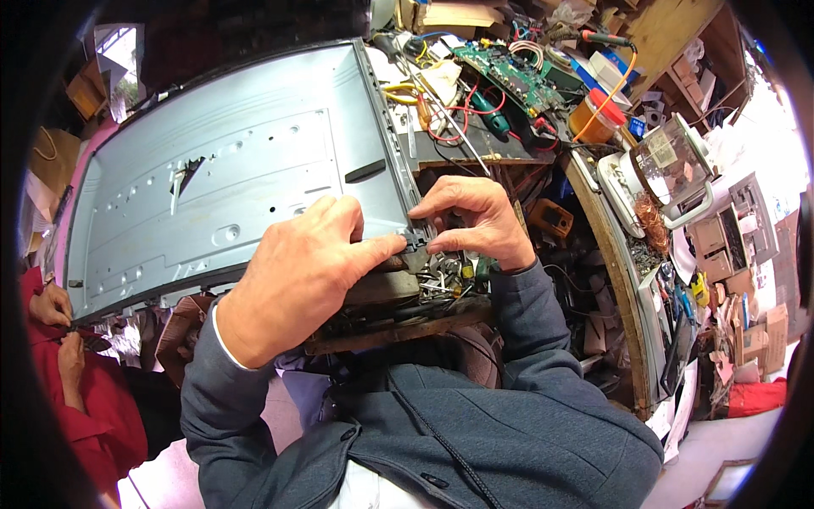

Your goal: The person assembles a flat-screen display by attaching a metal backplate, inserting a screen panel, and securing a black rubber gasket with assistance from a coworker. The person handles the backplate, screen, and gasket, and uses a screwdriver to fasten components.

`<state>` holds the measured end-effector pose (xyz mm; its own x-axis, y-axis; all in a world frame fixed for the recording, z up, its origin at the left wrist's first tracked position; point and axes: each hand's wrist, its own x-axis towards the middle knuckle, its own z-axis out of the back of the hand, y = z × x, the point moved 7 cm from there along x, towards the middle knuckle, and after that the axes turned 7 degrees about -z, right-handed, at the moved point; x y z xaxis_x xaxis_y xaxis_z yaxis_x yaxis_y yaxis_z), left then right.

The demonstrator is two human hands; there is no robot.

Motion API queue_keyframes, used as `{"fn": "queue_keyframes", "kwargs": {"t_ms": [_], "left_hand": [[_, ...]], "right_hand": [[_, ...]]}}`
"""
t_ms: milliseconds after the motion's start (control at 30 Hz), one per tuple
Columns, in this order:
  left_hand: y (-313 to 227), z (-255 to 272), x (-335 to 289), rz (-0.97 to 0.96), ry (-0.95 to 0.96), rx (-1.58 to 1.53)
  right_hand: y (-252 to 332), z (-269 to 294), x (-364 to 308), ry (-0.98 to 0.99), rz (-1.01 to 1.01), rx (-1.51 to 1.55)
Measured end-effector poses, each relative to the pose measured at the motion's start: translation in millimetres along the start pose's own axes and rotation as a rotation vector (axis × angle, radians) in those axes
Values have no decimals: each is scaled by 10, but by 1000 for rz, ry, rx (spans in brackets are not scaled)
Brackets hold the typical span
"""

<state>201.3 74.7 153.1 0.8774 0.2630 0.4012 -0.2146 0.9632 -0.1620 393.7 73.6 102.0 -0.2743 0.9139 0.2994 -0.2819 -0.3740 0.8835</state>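
A large, shallow pale grey-blue metal panel (254, 170), like the back pan of a flat screen, lies in front of me with a dark frame along its edges. At its near right corner sits a small dark corner piece (414, 241). My left hand (292, 276) reaches over the near edge, fingers curled down and the thumb pressed against that corner piece. From the other side, my right hand (479, 222) curls its index finger and thumb around the frame's edge just beside it. The pinched spot is partly hidden by the fingers.
Another person's hands (59, 318) in red sleeves are at the panel's far left corner. A green circuit board (509, 76), tangled wires and a teal-handled tool (490, 117) crowd the bench behind. To the right are an orange jar (598, 119), a clear-sided appliance (670, 161) and a wooden edge (610, 271).
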Motion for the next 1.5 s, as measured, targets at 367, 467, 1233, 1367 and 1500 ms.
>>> {"fn": "queue_keyframes", "kwargs": {"t_ms": [367,467,1233,1367,1500], "left_hand": [[22,-22,-6,-12,-10,17],[29,-27,-8,-25,-31,14],[128,-126,-15,-2,9,-157],[94,-123,-34,-17,-21,-148],[82,-131,-10,-58,-10,-110]], "right_hand": [[-1,-11,4,-9,14,-42],[-7,-2,4,-12,14,-41],[-19,-21,-10,-25,-31,-10],[-9,-19,-12,-13,3,-40],[-11,-22,-16,-24,1,-28]]}}
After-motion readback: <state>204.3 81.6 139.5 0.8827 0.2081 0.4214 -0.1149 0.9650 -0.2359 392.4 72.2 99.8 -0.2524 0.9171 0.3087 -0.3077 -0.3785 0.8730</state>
